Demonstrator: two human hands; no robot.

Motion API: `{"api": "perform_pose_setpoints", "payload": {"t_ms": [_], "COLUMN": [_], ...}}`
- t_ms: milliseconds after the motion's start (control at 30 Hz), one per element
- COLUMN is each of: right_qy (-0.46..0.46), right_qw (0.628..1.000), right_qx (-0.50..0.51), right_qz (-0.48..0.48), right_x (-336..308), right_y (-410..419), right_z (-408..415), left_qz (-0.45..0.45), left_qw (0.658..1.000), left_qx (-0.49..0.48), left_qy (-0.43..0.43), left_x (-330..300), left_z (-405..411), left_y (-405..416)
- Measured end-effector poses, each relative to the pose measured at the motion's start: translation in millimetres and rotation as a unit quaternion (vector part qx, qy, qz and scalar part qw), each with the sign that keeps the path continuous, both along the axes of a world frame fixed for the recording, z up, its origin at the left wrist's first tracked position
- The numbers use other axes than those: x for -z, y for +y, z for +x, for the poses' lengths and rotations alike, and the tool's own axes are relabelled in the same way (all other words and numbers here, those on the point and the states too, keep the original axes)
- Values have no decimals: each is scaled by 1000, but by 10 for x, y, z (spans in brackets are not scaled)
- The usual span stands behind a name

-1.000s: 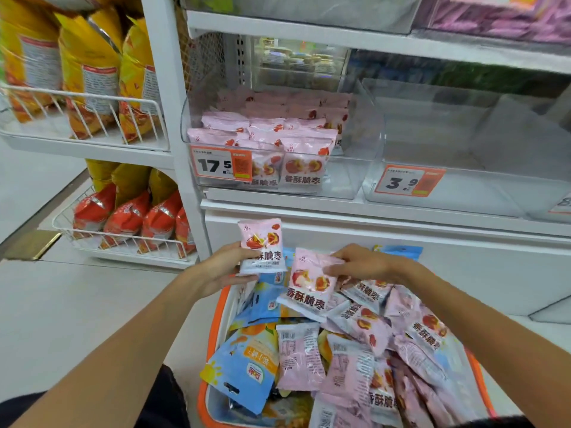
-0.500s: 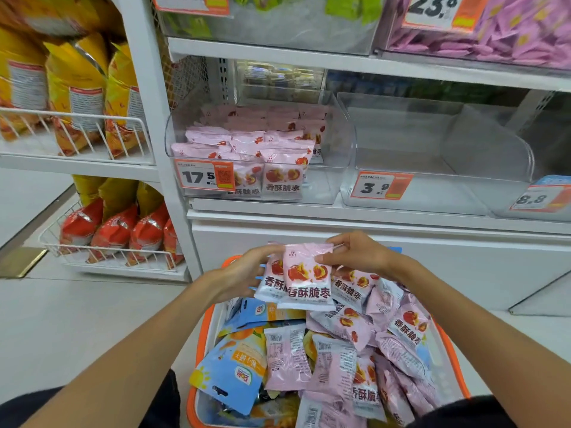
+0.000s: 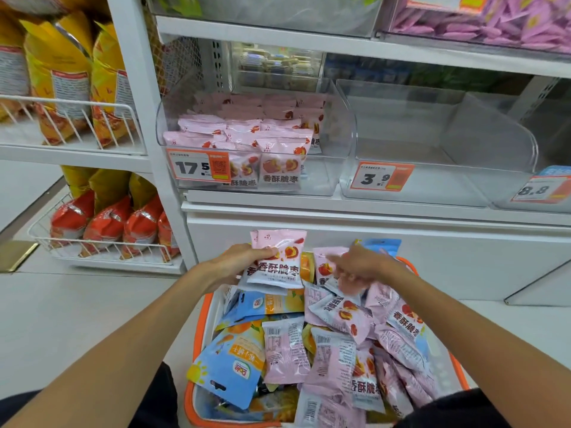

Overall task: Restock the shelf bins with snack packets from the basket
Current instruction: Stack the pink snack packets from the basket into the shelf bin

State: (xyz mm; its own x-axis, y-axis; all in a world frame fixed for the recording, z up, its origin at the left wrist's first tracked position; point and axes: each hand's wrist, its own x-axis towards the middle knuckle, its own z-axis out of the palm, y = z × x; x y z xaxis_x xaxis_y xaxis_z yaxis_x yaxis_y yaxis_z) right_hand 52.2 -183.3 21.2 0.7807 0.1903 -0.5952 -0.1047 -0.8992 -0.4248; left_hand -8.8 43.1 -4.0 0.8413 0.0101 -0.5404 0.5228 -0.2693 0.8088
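Note:
My left hand [image 3: 238,262] grips a small stack of pink snack packets [image 3: 276,261] above the far end of the orange-rimmed basket [image 3: 202,329]. The basket is heaped with several pink packets [image 3: 343,316] and blue packets [image 3: 230,362]. Beside the stack, my right hand [image 3: 358,267] hovers over the pile with its fingers spread and loosely bent, holding nothing I can see. On the shelf above, a clear bin [image 3: 346,128] marked 17.5 is partly filled with the same pink packets [image 3: 247,140].
To the right of the filled bin stands a clear bin [image 3: 448,149] marked 3.9 with nothing in it, then one marked 8.8 [image 3: 543,189]. Wire racks [image 3: 102,254] at left hold yellow and red bags. Bins of purple packets [image 3: 494,23] sit on the upper shelf.
My right hand added its pink packet to the one in my left hand, then let go and dropped back over the basket pile. My left hand now holds the stack alone.

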Motion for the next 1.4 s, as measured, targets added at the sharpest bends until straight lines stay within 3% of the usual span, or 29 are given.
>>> {"api": "perform_pose_setpoints", "payload": {"t_ms": [67, 133, 233, 333, 500, 633, 767, 933, 1033, 1133, 1233, 1400], "right_qy": [98, 122, 105, 156, 41, 41, 0, -40, -73, -1, 56, -8], "right_qw": [975, 952, 952, 952, 971, 990, 967, 969, 972, 970, 959, 956], "right_qx": [-57, -83, -82, -55, -164, -130, -146, -178, -65, 33, 9, -24], "right_qz": [-189, -269, -274, -258, -167, 49, 207, 169, 213, 240, 278, 293], "right_x": [51, 178, 374, 472, 249, -152, -350, -360, -335, -264, -333, -614], "right_y": [-43, -38, 15, 60, 167, 167, 232, 314, 314, 270, 242, 225], "right_z": [-136, -265, -323, -360, -341, -260, -233, -188, -211, -183, -196, -203], "left_qz": [24, 46, 75, 71, 63, 56, 6, -47, -73, -112, -115, -160], "left_qw": [999, 997, 993, 992, 991, 995, 999, 998, 993, 985, 985, 979], "left_qx": [-32, -63, -91, -101, -117, -85, -37, 10, -46, -94, -98, -69], "left_qy": [-5, -12, -29, -31, -9, 14, 0, -45, -79, -91, -81, -104], "left_x": [60, 136, 174, 172, 197, 179, 7, -185, -150, -126, -136, -416], "left_z": [10, 21, 32, 21, -35, -93, -126, -147, -153, -104, -8, 155], "left_y": [54, 97, 134, 156, 210, 163, -20, -229, -235, -227, -256, -322]}}
